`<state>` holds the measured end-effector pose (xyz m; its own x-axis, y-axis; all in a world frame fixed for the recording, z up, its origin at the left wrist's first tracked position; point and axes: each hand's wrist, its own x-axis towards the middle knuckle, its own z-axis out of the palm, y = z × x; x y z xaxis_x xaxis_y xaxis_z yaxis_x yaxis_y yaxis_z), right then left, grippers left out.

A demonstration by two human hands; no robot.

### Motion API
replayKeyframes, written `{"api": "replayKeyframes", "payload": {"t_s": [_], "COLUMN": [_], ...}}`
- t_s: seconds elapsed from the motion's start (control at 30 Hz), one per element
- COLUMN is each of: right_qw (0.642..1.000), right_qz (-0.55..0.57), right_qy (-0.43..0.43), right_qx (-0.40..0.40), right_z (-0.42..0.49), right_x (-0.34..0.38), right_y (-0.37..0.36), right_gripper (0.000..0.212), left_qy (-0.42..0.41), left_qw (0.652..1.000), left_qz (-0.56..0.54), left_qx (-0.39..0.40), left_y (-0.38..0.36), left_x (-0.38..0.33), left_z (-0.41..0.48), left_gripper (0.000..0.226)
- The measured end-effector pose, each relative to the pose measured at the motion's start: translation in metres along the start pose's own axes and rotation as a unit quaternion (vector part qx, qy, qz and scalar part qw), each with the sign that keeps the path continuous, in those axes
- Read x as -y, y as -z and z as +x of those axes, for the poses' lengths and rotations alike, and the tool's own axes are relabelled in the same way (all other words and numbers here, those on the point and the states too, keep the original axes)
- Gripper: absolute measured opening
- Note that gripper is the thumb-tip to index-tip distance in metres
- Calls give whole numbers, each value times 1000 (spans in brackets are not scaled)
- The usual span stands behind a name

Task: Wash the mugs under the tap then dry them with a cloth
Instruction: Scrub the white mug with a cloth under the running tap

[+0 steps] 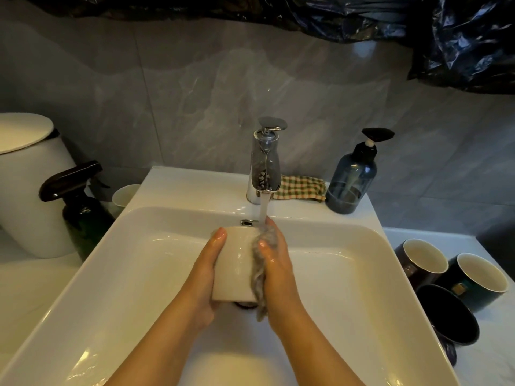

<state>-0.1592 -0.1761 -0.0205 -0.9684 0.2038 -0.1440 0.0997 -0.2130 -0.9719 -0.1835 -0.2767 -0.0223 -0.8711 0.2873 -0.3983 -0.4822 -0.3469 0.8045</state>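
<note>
Two hands over the white sink (133,274): left hand (206,277) fingers wrap the white mug (234,268), held on its side above the drain; right hand (276,271) fingers press a grey cloth (260,277) against it. Tap (264,165) running, stream hits the right hand. Three dark mugs (457,285) on the counter right. Checked cloth (301,188) and soap bottle (351,179) behind the basin.
</note>
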Motion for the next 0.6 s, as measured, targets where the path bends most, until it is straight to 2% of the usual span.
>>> {"api": "replayKeyframes", "payload": {"t_s": [0.03, 0.13, 0.23, 0.3, 0.37, 0.43, 0.5, 0.6], "right_qw": [997, 977, 971, 973, 979, 982, 985, 969], "right_qz": [40, 89, 123, 141, 95, 31, 48, 150], "right_qy": [-55, -181, -179, -131, -72, -55, -92, -182], "right_qx": [-23, -73, -102, -128, -164, -178, -140, -78], "right_z": [6, 8, 8, 11, 13, 11, 7, 5], "right_x": [1, 2, 5, 6, 4, 3, 6, 13], "right_y": [3, 11, 20, 27, 30, 30, 29, 30], "right_gripper": [22, 43, 36, 25, 21, 20, 24, 39], "left_qy": [2, -7, -19, -69, -108, -122, -168, -250], "left_qw": [1000, 999, 996, 991, 982, 975, 955, 904], "left_qz": [4, 33, 77, 117, 155, 187, 242, 347], "left_qx": [11, 27, 29, 20, 0, -18, -37, -24], "left_y": [1, 0, -5, -9, -14, -16, -13, -6], "left_x": [0, -2, -5, -3, 1, 6, 7, 1], "left_z": [-1, -2, -3, -4, -5, -5, -5, -6], "left_gripper": [63, 66, 66, 57, 45, 64, 75, 78]}}
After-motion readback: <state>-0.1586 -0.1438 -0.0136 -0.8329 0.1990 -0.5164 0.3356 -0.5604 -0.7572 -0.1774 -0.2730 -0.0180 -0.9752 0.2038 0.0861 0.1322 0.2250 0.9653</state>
